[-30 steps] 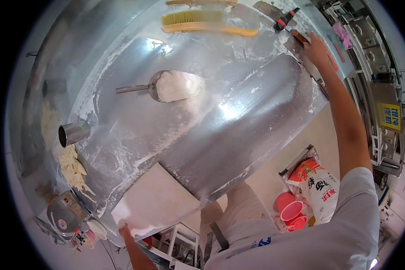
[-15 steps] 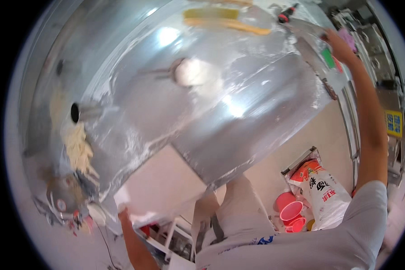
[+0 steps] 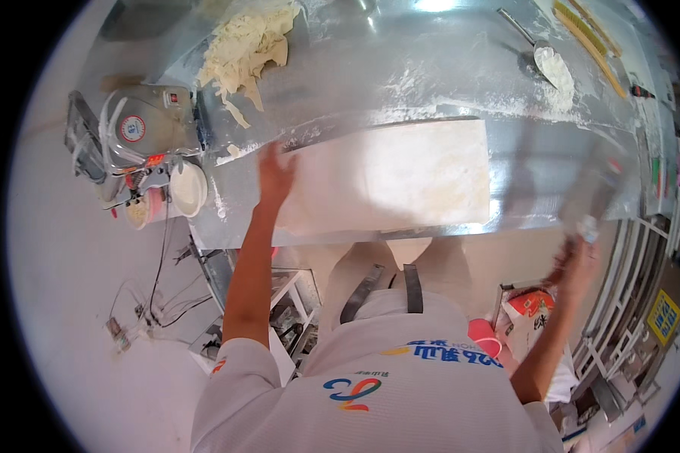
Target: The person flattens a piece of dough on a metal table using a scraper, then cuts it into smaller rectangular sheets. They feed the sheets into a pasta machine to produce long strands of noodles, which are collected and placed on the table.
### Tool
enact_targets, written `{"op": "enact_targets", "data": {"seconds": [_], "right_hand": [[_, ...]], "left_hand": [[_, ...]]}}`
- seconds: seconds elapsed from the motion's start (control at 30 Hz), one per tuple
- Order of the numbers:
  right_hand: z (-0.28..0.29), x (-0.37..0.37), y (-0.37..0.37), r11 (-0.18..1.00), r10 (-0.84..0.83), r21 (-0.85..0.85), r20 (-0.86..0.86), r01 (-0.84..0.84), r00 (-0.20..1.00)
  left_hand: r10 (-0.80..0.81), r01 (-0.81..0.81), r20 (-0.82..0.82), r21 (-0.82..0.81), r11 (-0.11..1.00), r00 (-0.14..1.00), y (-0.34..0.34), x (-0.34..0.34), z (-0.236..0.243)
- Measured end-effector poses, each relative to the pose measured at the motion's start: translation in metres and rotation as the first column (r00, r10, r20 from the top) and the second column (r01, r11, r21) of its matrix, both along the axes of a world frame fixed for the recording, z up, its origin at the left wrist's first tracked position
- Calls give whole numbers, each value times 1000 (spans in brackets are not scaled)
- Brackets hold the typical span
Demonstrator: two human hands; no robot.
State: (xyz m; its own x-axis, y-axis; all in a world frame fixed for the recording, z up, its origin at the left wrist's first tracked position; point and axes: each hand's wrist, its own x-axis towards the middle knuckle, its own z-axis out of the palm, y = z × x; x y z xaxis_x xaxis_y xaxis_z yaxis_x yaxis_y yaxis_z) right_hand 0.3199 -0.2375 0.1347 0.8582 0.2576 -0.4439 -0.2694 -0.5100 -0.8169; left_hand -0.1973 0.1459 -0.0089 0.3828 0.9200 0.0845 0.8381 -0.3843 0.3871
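Observation:
A pale, rectangular dough sheet (image 3: 423,174) lies flat along the near edge of the metal worktable. At its left end is my left hand (image 3: 276,175), fingers spread, over or touching the corner; contact cannot be made out. Off to the right, by the table's near edge, my right hand (image 3: 576,263) is closed around the lower end of a broad, blurred knife-like tool (image 3: 595,192). Motion smears the tool, so its exact kind is unclear. It stands apart from the dough sheet.
Dough scraps (image 3: 245,49) are heaped at the far left. A flour scoop (image 3: 553,68) holding flour and a yellowish brush (image 3: 589,41) lie at the far right. Left of the table are a grey machine (image 3: 147,124) and a white tub (image 3: 188,189). A printed sack (image 3: 529,317) stands below right.
My view has turned, and the dough sheet now lies squarely before me. My right hand has come back from the table's far right with the knife-like tool. My left hand is farther up the sheet's left end.

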Motion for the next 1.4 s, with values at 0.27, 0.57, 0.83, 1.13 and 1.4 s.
{"op": "enact_targets", "data": {"seconds": [0.27,0.57,0.83,1.13,1.4], "right_hand": [[-32,-279,157,730,667,-253,465,-634,582],[-64,-363,200,574,818,-490,310,-657,484],[-67,-372,208,438,890,-618,192,-653,414],[-94,-364,214,374,904,-621,79,-689,420],[-109,-369,207,384,901,-632,98,-673,422]], "left_hand": [[-230,259,163,-182,949,959,2,79,-32],[-129,171,250,-156,973,960,-1,76,-42],[-136,176,216,-177,968,967,-4,82,-53],[-164,218,268,-184,958,949,-10,80,-52],[-193,241,226,-208,948,955,-9,78,-55]]}}
